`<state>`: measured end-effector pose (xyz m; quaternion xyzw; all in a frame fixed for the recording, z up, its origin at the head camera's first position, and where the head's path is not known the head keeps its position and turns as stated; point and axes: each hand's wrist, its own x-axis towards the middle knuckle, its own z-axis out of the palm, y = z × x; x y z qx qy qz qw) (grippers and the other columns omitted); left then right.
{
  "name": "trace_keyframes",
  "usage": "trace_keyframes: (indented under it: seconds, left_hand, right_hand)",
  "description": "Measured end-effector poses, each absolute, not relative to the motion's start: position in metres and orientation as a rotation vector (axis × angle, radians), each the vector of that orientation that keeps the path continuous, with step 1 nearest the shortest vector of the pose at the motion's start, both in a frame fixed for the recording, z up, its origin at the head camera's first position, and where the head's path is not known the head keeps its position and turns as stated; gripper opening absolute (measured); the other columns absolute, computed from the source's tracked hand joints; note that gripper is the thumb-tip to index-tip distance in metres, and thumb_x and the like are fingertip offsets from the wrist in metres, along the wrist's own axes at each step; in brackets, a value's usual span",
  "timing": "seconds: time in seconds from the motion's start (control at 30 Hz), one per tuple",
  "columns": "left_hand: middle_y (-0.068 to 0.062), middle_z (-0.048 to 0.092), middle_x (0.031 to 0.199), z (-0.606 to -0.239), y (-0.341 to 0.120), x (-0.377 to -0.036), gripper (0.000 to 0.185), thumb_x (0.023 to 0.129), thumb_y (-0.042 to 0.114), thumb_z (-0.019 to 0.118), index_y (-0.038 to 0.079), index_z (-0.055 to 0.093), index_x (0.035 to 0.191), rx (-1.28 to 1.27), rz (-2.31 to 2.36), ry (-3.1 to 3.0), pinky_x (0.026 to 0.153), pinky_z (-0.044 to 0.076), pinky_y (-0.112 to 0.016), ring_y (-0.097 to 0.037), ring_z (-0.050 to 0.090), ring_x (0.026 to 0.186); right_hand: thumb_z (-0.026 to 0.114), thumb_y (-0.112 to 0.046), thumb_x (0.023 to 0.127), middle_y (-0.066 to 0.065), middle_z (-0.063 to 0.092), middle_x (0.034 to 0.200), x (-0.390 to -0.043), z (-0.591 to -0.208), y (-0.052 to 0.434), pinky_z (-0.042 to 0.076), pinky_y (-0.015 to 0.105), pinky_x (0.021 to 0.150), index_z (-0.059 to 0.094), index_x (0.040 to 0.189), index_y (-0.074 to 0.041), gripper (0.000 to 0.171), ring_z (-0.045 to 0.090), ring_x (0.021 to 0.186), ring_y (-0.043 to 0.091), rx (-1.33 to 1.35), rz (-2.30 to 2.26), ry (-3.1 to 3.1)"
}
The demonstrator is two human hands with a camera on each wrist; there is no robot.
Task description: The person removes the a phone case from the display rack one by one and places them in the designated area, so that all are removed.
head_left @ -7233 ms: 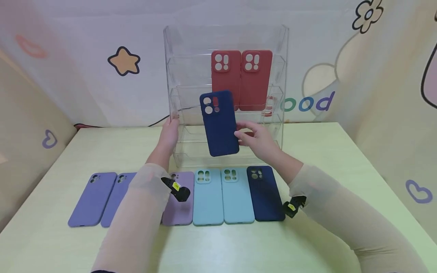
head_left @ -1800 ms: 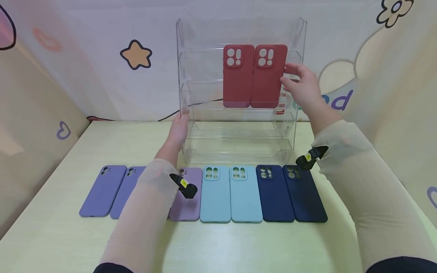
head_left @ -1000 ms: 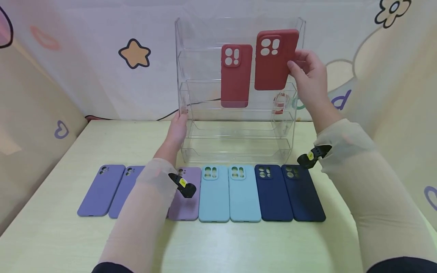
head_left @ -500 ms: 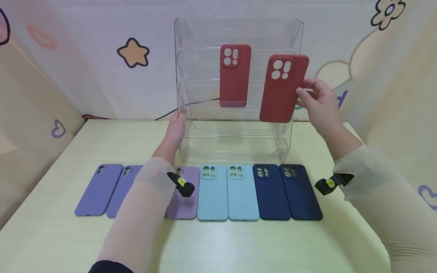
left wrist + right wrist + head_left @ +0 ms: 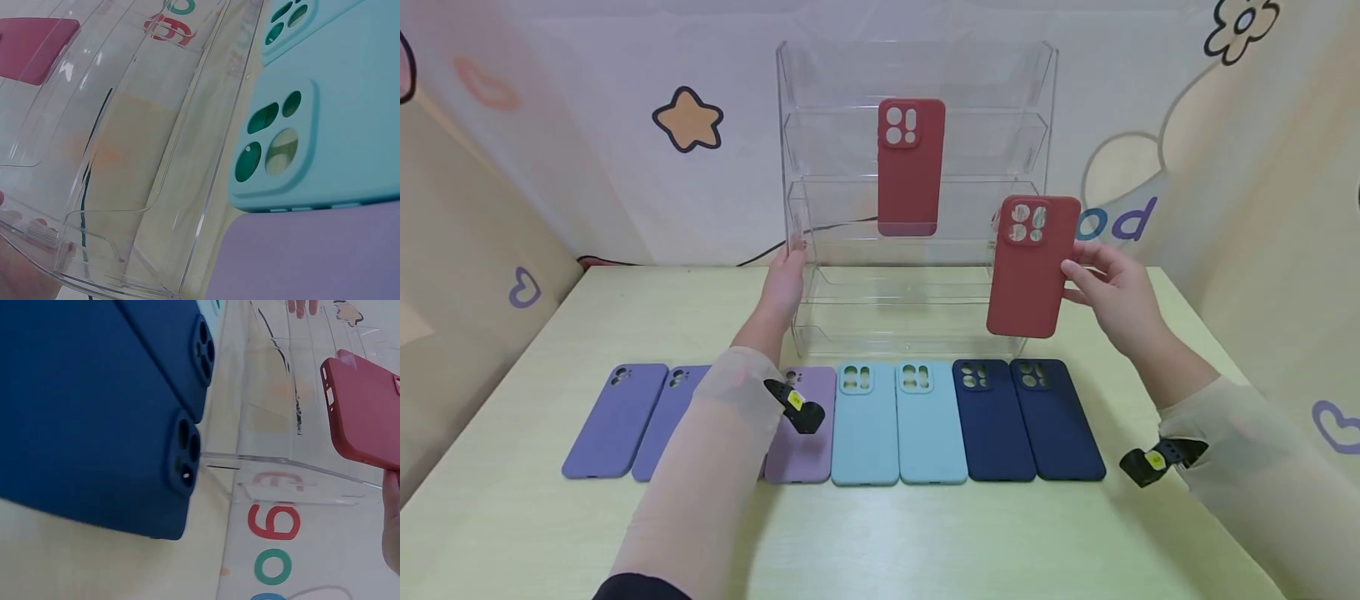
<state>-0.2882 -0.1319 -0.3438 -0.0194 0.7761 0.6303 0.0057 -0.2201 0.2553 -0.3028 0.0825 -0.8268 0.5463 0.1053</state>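
My right hand (image 5: 1116,292) pinches a red phone case (image 5: 1030,279) by its right edge, thumb in front. The case hangs upright, slightly tilted, before the lower right part of a clear acrylic tiered rack (image 5: 917,293). In the right wrist view, the same red phone case (image 5: 365,412) stands out from the rack, with part of the hand at its edge. My left hand (image 5: 782,287) grips the rack's left side; its fingertips show faintly through the plastic in the left wrist view. A second red phone case (image 5: 910,179) stands on an upper tier.
Phone cases lie in a row before the rack: blue-purple (image 5: 616,421), lilac (image 5: 816,450), two light blue (image 5: 867,433) and two navy (image 5: 1060,425). My left sleeve (image 5: 700,475) covers part of the row. A patterned cloth (image 5: 565,167) hangs behind the table (image 5: 865,542).
A navy case went from my right hand to the row's right end. My right hand then took the right-hand red case off its tier and brought it down and right. My left hand stayed.
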Motion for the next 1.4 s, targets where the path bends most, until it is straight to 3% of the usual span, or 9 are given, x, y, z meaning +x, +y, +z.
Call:
trace_keyframes:
  seconds: [0.3, 1.0, 1.4]
  left_hand:
    - [0.002, 0.018, 0.154, -0.344, -0.133, -0.286, 0.053, 0.099, 0.036, 0.02, 0.025, 0.012, 0.151, -0.063, 1.924, 2.465, 0.111, 0.011, -0.051, -0.025, 0.012, 0.141]
    - [0.0, 0.019, 0.154, -0.344, -0.132, -0.286, 0.054, 0.099, 0.034, 0.022, 0.022, 0.014, 0.151, -0.053, 1.944, 2.45, 0.111, 0.011, -0.051, -0.026, 0.012, 0.14]
    - [0.002, 0.019, 0.154, -0.343, -0.132, -0.286, 0.053, 0.099, 0.034, 0.022, 0.022, 0.013, 0.151, -0.073, 1.952, 2.432, 0.111, 0.01, -0.051, -0.025, 0.012, 0.141]
  right_hand:
    - [0.053, -0.03, 0.094, 0.0, 0.053, 0.108, -0.203, -0.321, 0.275, 0.053, 0.022, 0.074, 0.046, 0.132, -0.003, 0.047, 0.06, 0.09, 0.002, 0.198, 1.625, -2.533]
    - [0.05, -0.026, 0.097, -0.01, 0.054, 0.104, -0.181, -0.347, 0.324, 0.053, 0.02, 0.073, 0.033, 0.136, 0.007, 0.054, 0.059, 0.088, -0.001, 0.15, 1.678, -2.738]
    - [0.047, -0.014, 0.098, -0.017, 0.059, 0.096, -0.178, -0.358, 0.359, 0.053, 0.019, 0.072, 0.036, 0.127, 0.013, 0.041, 0.061, 0.086, 0.001, 0.227, 1.755, -2.812]
